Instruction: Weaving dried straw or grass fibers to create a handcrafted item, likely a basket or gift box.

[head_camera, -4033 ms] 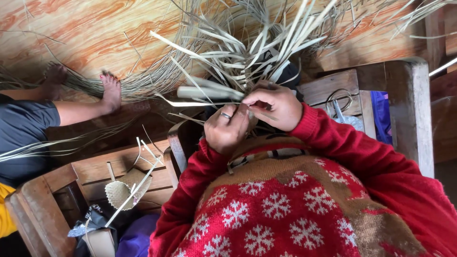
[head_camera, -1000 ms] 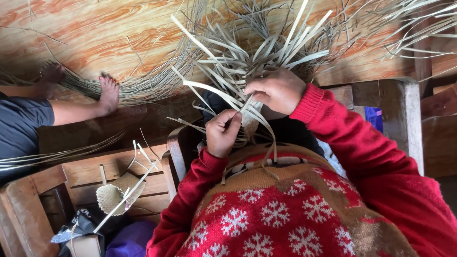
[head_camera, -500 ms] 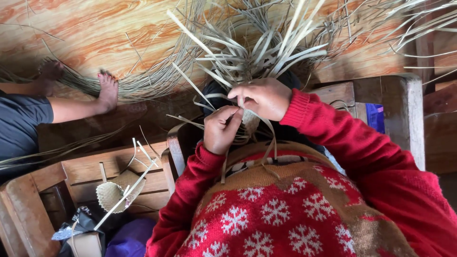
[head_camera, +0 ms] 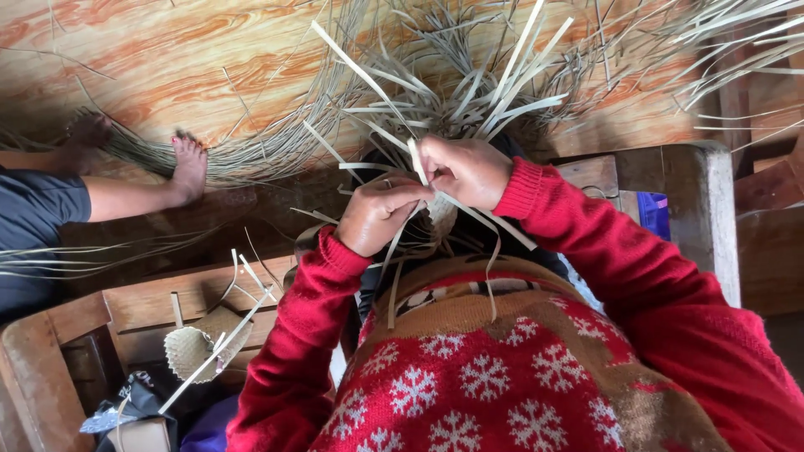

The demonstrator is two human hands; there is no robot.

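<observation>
Over my lap, left hand (head_camera: 381, 216) & right hand (head_camera: 463, 172) are pinching pale strips (head_camera: 419, 163) tight, fingers closed, keeping the weave (head_camera: 441, 215) from loosening.

Two hands, the left hand (head_camera: 381, 216) and right hand (head_camera: 466, 170), belong to the wearer. One small woven piece (head_camera: 201, 343) lies on one wooden crate (head_camera: 126, 310). Two bare feet (head_camera: 188, 167) of one seated person (head_camera: 38, 226) are visible. Loose pale strips (head_camera: 469, 92) are too many to count.
</observation>
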